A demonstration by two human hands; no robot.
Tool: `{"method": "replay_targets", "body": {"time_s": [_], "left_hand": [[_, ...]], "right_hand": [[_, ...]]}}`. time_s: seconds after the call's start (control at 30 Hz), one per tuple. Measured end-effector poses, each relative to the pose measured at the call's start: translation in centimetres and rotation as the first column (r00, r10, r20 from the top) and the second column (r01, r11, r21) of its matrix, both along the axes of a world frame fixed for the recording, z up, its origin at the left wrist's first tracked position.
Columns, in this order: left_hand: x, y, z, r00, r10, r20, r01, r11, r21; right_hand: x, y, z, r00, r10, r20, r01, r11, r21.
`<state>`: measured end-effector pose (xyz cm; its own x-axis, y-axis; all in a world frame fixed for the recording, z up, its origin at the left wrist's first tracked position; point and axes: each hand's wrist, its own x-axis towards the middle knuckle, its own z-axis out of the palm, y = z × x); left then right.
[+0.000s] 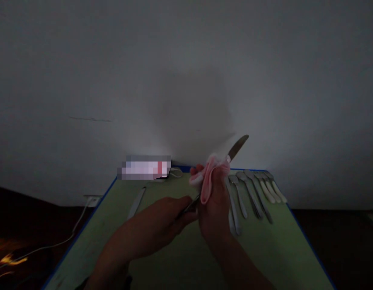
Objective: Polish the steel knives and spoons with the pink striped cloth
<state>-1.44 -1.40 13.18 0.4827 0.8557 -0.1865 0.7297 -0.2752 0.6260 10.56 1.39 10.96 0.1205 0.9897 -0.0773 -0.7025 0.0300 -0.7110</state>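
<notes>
A table knife (238,147) slants up to the right above the table, its blade tip toward the wall. My left hand (174,211) is closed round the knife's handle. My right hand (215,205) grips a pink cloth (207,181) that is folded round the middle of the knife, so that part is hidden. Another knife (137,203) lies on the green tabletop (165,262), partly covered by my left forearm. Just right of my right hand, several spoons (239,197) and other metal cutlery lie in a row.
Several white-handled pieces of cutlery (269,189) lie at the row's right end. A lit screen (144,170), partly blurred out, stands at the table's back left, with a white cable loop (176,173) beside it. A grey wall (186,80) rises behind. A power socket (92,201) with a cord is at left.
</notes>
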Motion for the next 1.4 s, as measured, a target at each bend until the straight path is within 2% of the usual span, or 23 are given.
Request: {"method": "replay_targets", "body": {"time_s": [0.07,0.13,0.3,0.47,0.67,0.8,0.93,1.03,1.13,1.23,1.33,1.4], "left_hand": [[0.3,0.2,0.0,0.998,-0.018,0.064,0.018,1.000,-0.007],[0.3,0.2,0.4,0.995,-0.015,0.102,0.014,1.000,0.005],[-0.3,-0.4,1.1,0.997,-0.012,0.080,0.012,1.000,0.002],[-0.8,-0.1,0.5,0.985,-0.039,0.167,0.032,0.999,0.043],[-0.9,0.8,-0.2,0.982,0.046,0.182,-0.067,0.991,0.113],[-0.6,0.6,0.0,0.982,0.049,0.180,-0.063,0.995,0.074],[-0.1,0.4,0.3,0.971,0.098,0.217,-0.104,0.994,0.017],[0.3,0.5,0.4,0.968,0.156,0.199,-0.166,0.986,0.035],[0.4,0.4,0.4,0.976,0.151,0.154,-0.162,0.985,0.060],[0.2,0.2,0.5,0.989,0.090,0.116,-0.099,0.992,0.075],[-0.4,-0.2,0.9,0.997,0.028,0.068,-0.029,0.999,0.019],[-0.6,-0.4,1.2,0.998,0.008,0.055,-0.007,1.000,-0.015]], "right_hand": [[-0.4,-0.8,0.1,0.996,0.046,0.072,-0.046,0.999,-0.006],[-0.3,-1.1,0.3,0.996,0.048,0.078,-0.046,0.999,-0.020],[0.7,-0.2,0.8,0.997,0.043,-0.061,-0.050,0.993,-0.111],[0.5,-0.3,0.8,0.982,0.051,-0.181,-0.081,0.983,-0.165],[-1.3,-2.1,0.2,0.966,0.238,-0.103,-0.251,0.957,-0.146],[-1.2,-2.0,-0.2,0.979,0.199,-0.052,-0.204,0.973,-0.111],[-0.9,-1.8,-0.1,0.969,0.237,-0.062,-0.242,0.965,-0.100],[-1.0,-2.1,0.0,0.963,0.261,-0.067,-0.267,0.957,-0.115],[-1.3,-2.3,0.2,0.961,0.259,-0.093,-0.269,0.955,-0.120],[-0.7,-1.3,0.3,0.972,0.210,-0.105,-0.219,0.972,-0.088],[1.4,0.9,0.2,0.989,0.039,-0.140,-0.048,0.997,-0.061],[3.2,2.6,0.2,0.979,-0.084,-0.187,0.077,0.996,-0.044]]}}
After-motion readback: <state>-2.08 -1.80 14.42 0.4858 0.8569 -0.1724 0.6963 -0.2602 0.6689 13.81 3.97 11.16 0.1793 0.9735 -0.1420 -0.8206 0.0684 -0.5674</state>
